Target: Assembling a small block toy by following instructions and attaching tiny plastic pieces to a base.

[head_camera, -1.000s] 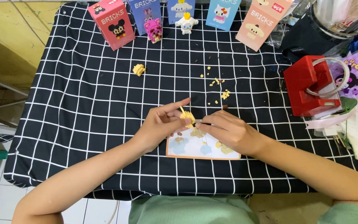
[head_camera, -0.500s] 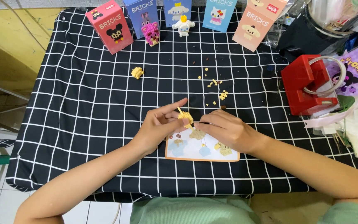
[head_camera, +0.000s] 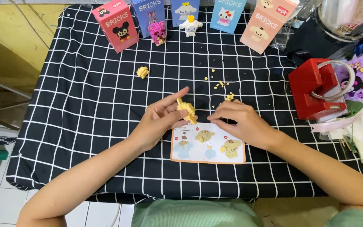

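My left hand (head_camera: 161, 117) holds a small yellow brick figure (head_camera: 186, 109) between thumb and fingers, just above the top edge of an instruction sheet (head_camera: 208, 145) with pictures of a yellow dog figure. My right hand (head_camera: 239, 122) rests palm down on the sheet's upper right, fingers curled, a short way right of the figure and apart from it. Whether it pinches a tiny piece I cannot tell. Several loose yellow bricks (head_camera: 219, 84) lie scattered just beyond my right hand. A separate yellow brick lump (head_camera: 143, 72) sits farther left on the black checked tablecloth (head_camera: 85, 109).
Several upright brick-kit boxes (head_camera: 116, 25) line the far edge, with a pink brick figure (head_camera: 157, 32) and a white one (head_camera: 190, 25) among them. A red box-shaped thing with a clear ring (head_camera: 316, 86) and plastic bags (head_camera: 360, 105) crowd the right side.
My right hand has let go of the yellow figure and drawn slightly right onto the sheet. The left hand now holds the figure alone, fingers more spread.
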